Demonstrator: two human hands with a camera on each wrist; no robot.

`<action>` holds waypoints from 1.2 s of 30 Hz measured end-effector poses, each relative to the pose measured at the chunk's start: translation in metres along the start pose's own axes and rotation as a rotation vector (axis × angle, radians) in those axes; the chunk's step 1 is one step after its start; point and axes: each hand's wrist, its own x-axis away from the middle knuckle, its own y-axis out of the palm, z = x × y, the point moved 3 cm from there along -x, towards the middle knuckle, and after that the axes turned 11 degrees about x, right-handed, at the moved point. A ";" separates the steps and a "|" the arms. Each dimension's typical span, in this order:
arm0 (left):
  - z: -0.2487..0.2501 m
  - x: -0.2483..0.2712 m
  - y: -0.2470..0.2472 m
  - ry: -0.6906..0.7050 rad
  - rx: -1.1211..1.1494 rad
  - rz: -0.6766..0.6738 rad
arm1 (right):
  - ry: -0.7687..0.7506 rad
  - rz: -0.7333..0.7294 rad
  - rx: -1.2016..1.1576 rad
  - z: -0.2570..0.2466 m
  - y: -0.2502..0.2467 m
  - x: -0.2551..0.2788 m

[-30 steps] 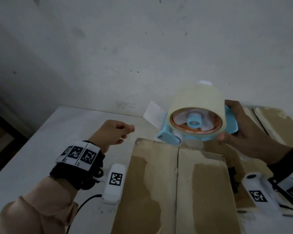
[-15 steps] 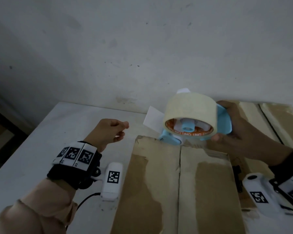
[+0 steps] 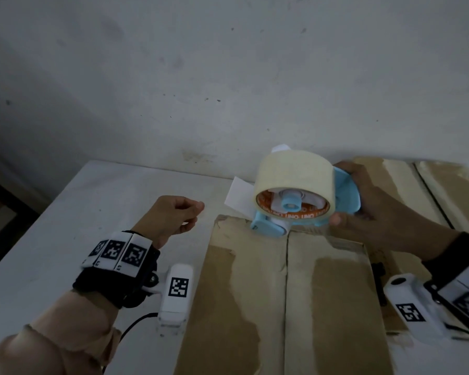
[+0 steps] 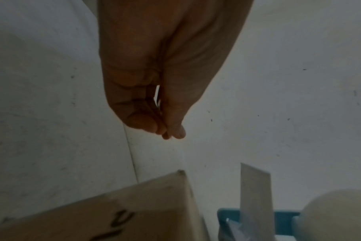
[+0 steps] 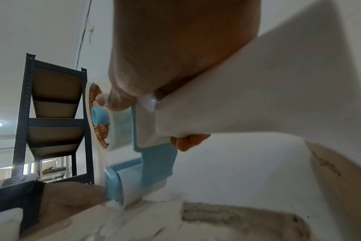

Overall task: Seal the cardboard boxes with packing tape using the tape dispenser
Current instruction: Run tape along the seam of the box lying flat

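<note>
The right hand held the pale-blue plastic tape dispenser in its grip, roller at the far end of the brown cardboard box's centre seam. The left hand, curled empty, hovered beside. Best pressed down firmly, then drawn straight along the seam.

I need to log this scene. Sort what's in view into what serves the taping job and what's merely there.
In the job:
- tape dispenser, gripped by the right hand, its front at the far edge of the cardboard box
- loose tape end
- left hand, curled, holding nothing

Merely there:
- second box behind
- metal shelving
- white table
</note>
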 end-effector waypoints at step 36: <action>-0.003 0.034 0.040 -0.022 -0.628 -0.507 | 0.032 -0.024 -0.035 0.007 0.002 0.005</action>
